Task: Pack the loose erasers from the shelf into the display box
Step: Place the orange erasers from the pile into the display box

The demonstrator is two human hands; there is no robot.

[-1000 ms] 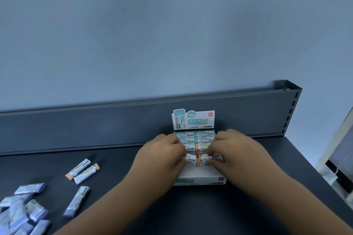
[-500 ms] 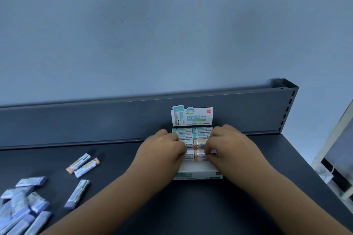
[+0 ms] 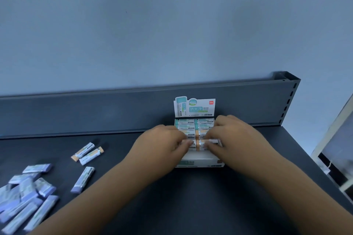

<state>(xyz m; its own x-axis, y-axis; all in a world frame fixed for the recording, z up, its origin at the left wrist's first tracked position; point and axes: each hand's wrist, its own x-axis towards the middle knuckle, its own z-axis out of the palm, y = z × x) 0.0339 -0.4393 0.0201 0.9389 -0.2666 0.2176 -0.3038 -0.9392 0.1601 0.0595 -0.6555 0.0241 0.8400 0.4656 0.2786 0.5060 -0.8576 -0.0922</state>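
The white display box (image 3: pixel 198 160) stands on the dark shelf (image 3: pixel 191 196) with its printed flap (image 3: pixel 194 108) raised at the back. Green and orange erasers (image 3: pixel 193 127) lie in two columns inside it. My left hand (image 3: pixel 162 145) pinches the front orange eraser (image 3: pixel 191 142) of the left column. My right hand (image 3: pixel 235 139) pinches the front orange eraser (image 3: pixel 210 142) of the right column. Both hands hover over the box's front rows and hide part of them.
Loose erasers lie at the left: two orange ones (image 3: pixel 87 152), a single purple one (image 3: pixel 83 179), and a pile of several purple ones (image 3: pixel 24 196) at the left edge. The shelf's back panel (image 3: pixel 95 114) rises behind the box. The shelf's right edge (image 3: pixel 313 168) drops off.
Both hands moved slightly back over the box and then forward again, still pinching the front erasers in the two columns. The loose erasers have not moved.
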